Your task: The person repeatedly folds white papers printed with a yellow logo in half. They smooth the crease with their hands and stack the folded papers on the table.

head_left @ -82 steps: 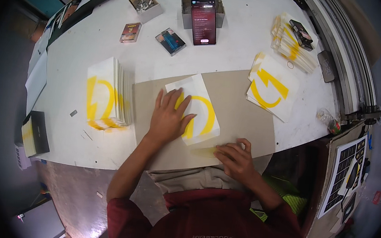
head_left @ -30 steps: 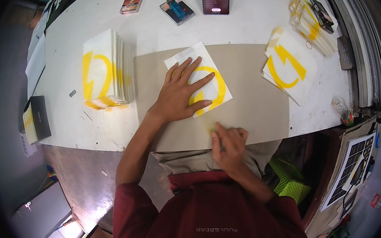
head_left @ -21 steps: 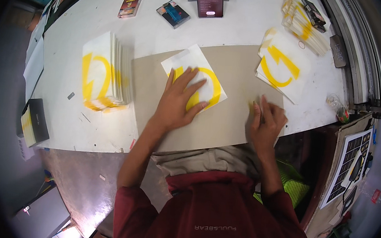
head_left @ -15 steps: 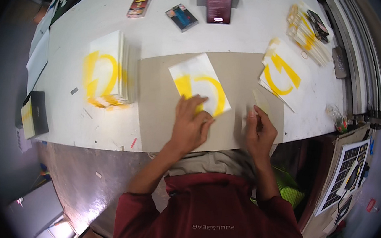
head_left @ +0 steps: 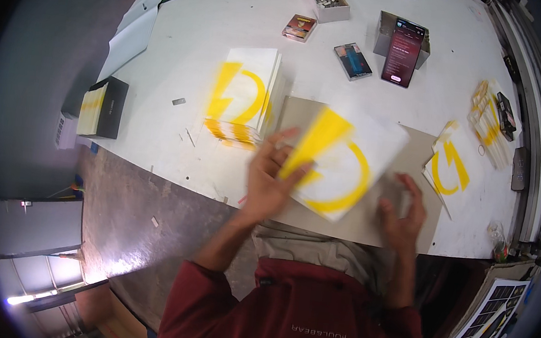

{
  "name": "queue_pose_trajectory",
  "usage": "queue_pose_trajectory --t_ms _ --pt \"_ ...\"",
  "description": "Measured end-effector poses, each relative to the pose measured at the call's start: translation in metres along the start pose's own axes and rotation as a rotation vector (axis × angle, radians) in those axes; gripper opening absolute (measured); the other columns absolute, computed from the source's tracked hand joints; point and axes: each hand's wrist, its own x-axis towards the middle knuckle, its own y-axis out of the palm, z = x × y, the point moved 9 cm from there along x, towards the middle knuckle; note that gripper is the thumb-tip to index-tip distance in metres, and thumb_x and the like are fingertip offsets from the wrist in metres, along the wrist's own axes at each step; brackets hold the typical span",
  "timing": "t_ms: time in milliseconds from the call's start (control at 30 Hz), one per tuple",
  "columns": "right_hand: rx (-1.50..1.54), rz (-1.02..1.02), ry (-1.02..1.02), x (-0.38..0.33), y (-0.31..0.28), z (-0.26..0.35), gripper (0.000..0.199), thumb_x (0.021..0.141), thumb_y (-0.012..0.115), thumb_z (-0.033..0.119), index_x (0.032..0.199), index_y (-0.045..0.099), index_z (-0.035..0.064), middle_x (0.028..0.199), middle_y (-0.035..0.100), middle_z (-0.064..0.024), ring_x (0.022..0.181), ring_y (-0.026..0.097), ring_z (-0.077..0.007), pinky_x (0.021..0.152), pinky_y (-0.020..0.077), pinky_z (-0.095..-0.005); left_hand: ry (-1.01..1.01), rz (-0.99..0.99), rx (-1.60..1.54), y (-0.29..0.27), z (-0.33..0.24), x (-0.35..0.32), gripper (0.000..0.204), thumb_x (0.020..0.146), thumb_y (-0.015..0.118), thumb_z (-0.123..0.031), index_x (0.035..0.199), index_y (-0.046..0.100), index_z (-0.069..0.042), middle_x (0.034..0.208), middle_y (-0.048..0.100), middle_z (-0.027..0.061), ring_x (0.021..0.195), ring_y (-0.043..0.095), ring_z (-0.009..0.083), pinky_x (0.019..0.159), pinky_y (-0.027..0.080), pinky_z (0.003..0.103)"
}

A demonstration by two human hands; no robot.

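White and scuffed, the desk point(head_left: 232, 28) fills the upper half of the frame, with a concrete floor point(head_left: 129, 220) seen at lower left. At the centre, a white card with a yellow curved mark point(head_left: 343, 163) is pinched at its left edge by the left hand point(head_left: 270, 175), thumb on top and fingers beneath; the card is blurred and appears lifted slightly off the brown cardboard sheet point(head_left: 364, 210) under it. The right hand point(head_left: 403, 214) is held open, fingers spread, just right of the card over the cardboard; whether it touches the sheet cannot be told.

Just left of the held card, a thick stack of like white cards point(head_left: 245, 95) with the same yellow mark is stood on the desk. At centre right, another few printed cards point(head_left: 446, 169) are laid partly off the cardboard, and a further bundle point(head_left: 492, 128) is seen near the right rim. Above, a phone with a dark red screen point(head_left: 402, 51) is propped against a grey box, with small packets beside it. A black box point(head_left: 104, 107) is set at the left edge.

For the handling to go well, the card would best be gripped by its edge alone, so the yellow print is not smudged, and kept flat, not bent.
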Motion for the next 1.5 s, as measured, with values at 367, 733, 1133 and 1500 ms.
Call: queue_pose_trajectory --t_ms 367,733,1133,1500 --pt "-0.815 0.144 -0.084 -0.001 -0.108 -0.081 0.038 0.092 0.076 0.009 0.128 0.07 -0.0005 0.14 0.065 -0.0225 0.134 0.058 -0.0413 0.119 0.0371 -0.0535 0.533 -0.351 1.137 -0.169 -0.077 0.095 0.05 0.09 0.083 -0.012 0.134 0.063 0.002 0.121 0.073 0.0169 0.109 0.071 0.029 0.094 0.058 0.041" --pt "-0.637 -0.107 -0.072 0.008 -0.13 -0.072 0.01 0.09 0.075 0.002 0.099 0.071 0.0004 0.102 0.077 -0.0171 0.104 0.072 -0.0385 0.096 0.0537 -0.0481 0.46 0.122 1.245 -0.089 -0.052 0.052 0.017 0.095 0.074 -0.012 0.11 0.075 -0.005 0.122 0.075 0.0119 0.121 0.066 0.0323 0.121 0.034 0.056" --pt "-0.314 -0.227 0.315 0.006 -0.156 -0.105 0.016 0.1 0.073 0.011 0.096 0.069 -0.0041 0.085 0.075 -0.0136 0.076 0.069 -0.0196 0.076 0.0546 -0.0352 0.336 0.192 1.033 -0.089 -0.058 0.078 0.009 0.095 0.073 -0.008 0.093 0.074 0.001 0.09 0.071 0.0147 0.088 0.066 0.0346 0.085 0.05 0.044" --pt "-0.576 -0.476 -0.301 0.006 -0.106 0.016 0.019 0.096 0.066 -0.007 0.114 0.069 -0.0008 0.116 0.076 -0.019 0.109 0.074 -0.0336 0.107 0.0494 -0.0509 0.7 -0.066 1.222 -0.054 -0.072 0.025 0.035 0.089 0.08 -0.016 0.119 0.068 0.0 0.107 0.069 0.0193 0.098 0.065 0.0399 0.099 0.048 0.048"
